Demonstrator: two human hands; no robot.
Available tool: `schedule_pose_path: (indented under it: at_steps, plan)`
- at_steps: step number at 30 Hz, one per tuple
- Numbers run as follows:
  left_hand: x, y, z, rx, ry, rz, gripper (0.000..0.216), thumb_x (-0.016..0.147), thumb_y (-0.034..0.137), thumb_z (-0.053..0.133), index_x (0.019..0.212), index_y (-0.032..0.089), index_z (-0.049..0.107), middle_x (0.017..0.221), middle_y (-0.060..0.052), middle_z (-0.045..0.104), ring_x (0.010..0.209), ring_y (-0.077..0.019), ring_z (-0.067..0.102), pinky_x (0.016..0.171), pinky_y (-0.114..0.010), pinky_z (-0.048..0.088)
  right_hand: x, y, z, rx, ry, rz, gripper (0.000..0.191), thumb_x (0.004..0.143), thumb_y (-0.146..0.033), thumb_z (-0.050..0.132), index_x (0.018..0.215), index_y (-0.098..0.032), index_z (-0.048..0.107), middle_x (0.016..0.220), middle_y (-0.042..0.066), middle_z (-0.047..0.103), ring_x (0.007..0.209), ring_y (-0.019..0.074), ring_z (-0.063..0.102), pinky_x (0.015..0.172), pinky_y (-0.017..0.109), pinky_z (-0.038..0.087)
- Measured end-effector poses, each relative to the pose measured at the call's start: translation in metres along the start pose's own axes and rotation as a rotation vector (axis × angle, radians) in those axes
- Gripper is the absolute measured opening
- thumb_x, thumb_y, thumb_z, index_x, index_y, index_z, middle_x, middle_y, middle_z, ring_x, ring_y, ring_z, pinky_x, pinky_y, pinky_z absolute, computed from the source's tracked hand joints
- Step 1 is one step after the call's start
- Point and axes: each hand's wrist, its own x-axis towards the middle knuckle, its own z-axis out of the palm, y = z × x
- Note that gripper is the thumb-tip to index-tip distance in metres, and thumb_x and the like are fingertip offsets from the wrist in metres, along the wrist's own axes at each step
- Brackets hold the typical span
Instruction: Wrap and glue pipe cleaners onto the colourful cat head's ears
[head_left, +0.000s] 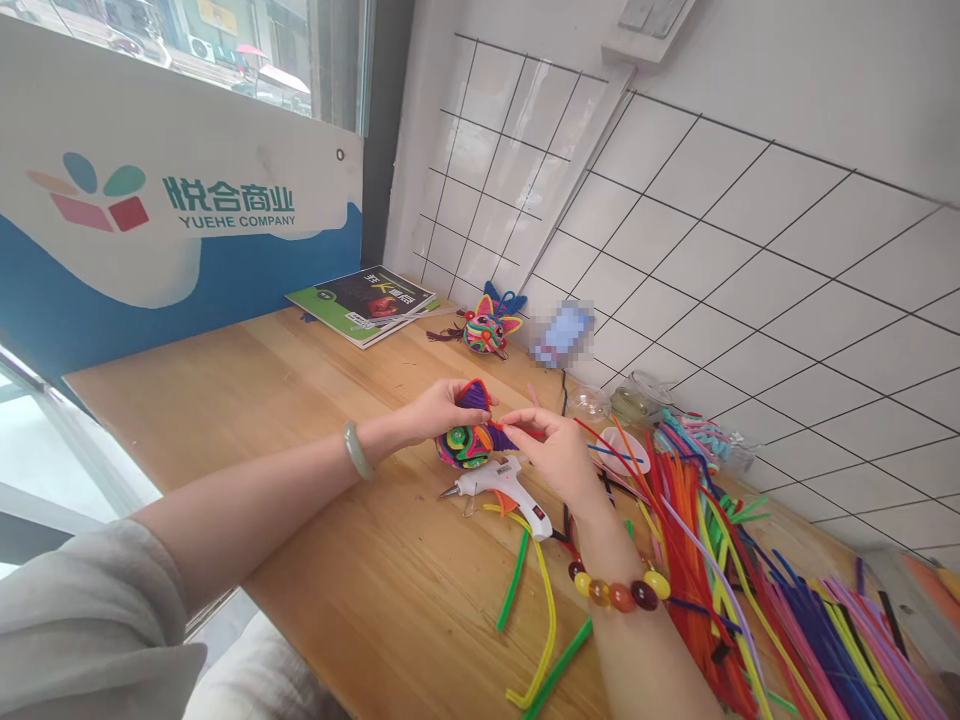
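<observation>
I see both hands meeting over a pipe-cleaner figure at mid-table.

Nearest me, loose green and yellow stems (525, 590) lie on the wooden table (300, 420), with a big heap of coloured pipe cleaners (750, 580) to their right. Beyond them, a white glue gun (499, 485) rests just under my hands. My left hand (439, 410) is closed around the pipe-cleaner figure (469, 440), held just above the table. My right hand (559, 455) is close against it, pinching a red pipe cleaner (529, 433) at the figure's side. Further on, two clear round containers (592, 402) stand by the tiled wall; I cannot tell their contents. A finished colourful mask (487, 328) and a magazine (364, 300) lie behind, its title too small to read. Farthest, the banner (229, 205) reads "YUEHE COMPANY" under Chinese characters.
</observation>
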Motion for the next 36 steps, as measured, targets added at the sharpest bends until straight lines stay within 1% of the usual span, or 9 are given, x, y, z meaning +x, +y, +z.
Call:
schedule_pose_path:
  at_steps: [4,9,15,20,23,26,31,36]
  plan:
    - [0.001,-0.003,-0.001,-0.013,-0.016,0.020,0.031,0.065,0.026,0.071,0.092,0.012,0.062,0.080,-0.003,0.066,0.071,-0.0128,0.061,0.069,-0.025,0.050,-0.002,0.000,0.006,-0.049,0.009,-0.080,0.016,0.075,-0.026,0.056,0.083,-0.019,0.068,0.086,0.005,0.070,0.078,0.0196,0.065,0.072,0.033,0.052]
    - [0.002,-0.003,-0.002,-0.034,-0.034,0.019,0.031,0.066,0.026,0.070,0.093,0.013,0.062,0.083,-0.004,0.067,0.072,-0.0127,0.062,0.071,-0.026,0.050,-0.002,0.004,0.008,-0.125,-0.001,-0.215,0.016,0.078,-0.022,0.052,0.085,-0.022,0.067,0.089,0.004,0.069,0.082,0.0188,0.064,0.076,0.032,0.051]
    - [0.000,0.001,-0.001,-0.088,-0.056,-0.003,0.035,0.065,0.028,0.071,0.094,0.012,0.062,0.084,-0.004,0.067,0.072,-0.0133,0.062,0.072,-0.026,0.049,-0.001,0.009,0.011,-0.212,0.045,-0.286,0.018,0.079,-0.018,0.051,0.087,-0.024,0.066,0.090,0.002,0.068,0.086,0.0180,0.062,0.080,0.032,0.048]
    - [-0.001,0.003,-0.002,-0.155,-0.067,-0.035,0.031,0.066,0.023,0.069,0.095,0.011,0.061,0.085,-0.006,0.067,0.073,-0.0153,0.063,0.071,-0.027,0.050,0.000,0.010,0.012,-0.213,0.060,-0.277,0.018,0.079,-0.019,0.050,0.087,-0.023,0.066,0.090,0.003,0.068,0.085,0.0190,0.063,0.078,0.033,0.049]
    - [-0.001,0.003,-0.003,-0.148,-0.065,-0.035,0.032,0.067,0.022,0.068,0.097,0.012,0.061,0.087,-0.007,0.067,0.073,-0.0157,0.064,0.070,-0.027,0.050,-0.001,0.010,0.012,-0.204,0.062,-0.273,0.019,0.079,-0.020,0.050,0.086,-0.024,0.067,0.090,0.003,0.069,0.084,0.0196,0.063,0.078,0.033,0.049]
    - [-0.001,0.002,-0.002,-0.146,-0.053,-0.014,0.033,0.066,0.025,0.070,0.095,0.012,0.061,0.086,-0.006,0.067,0.072,-0.0149,0.063,0.069,-0.027,0.050,-0.001,0.011,0.011,-0.206,0.066,-0.279,0.019,0.079,-0.020,0.051,0.085,-0.025,0.067,0.088,0.002,0.069,0.084,0.0195,0.063,0.080,0.034,0.048]
    - [0.000,-0.001,-0.002,-0.117,-0.042,0.003,0.031,0.064,0.031,0.072,0.085,0.010,0.063,0.079,-0.006,0.067,0.066,-0.0135,0.062,0.065,-0.025,0.050,0.000,0.012,0.012,-0.213,0.076,-0.255,0.018,0.079,-0.022,0.051,0.085,-0.025,0.068,0.088,0.002,0.070,0.083,0.0201,0.064,0.080,0.035,0.049]
    - [0.001,-0.004,-0.003,-0.089,-0.023,-0.001,0.029,0.065,0.032,0.071,0.083,0.011,0.063,0.073,-0.004,0.067,0.061,-0.0130,0.062,0.060,-0.024,0.049,0.000,0.012,0.012,-0.126,0.079,-0.211,0.016,0.078,-0.022,0.052,0.086,-0.022,0.066,0.090,0.003,0.069,0.081,0.0183,0.064,0.076,0.032,0.051]
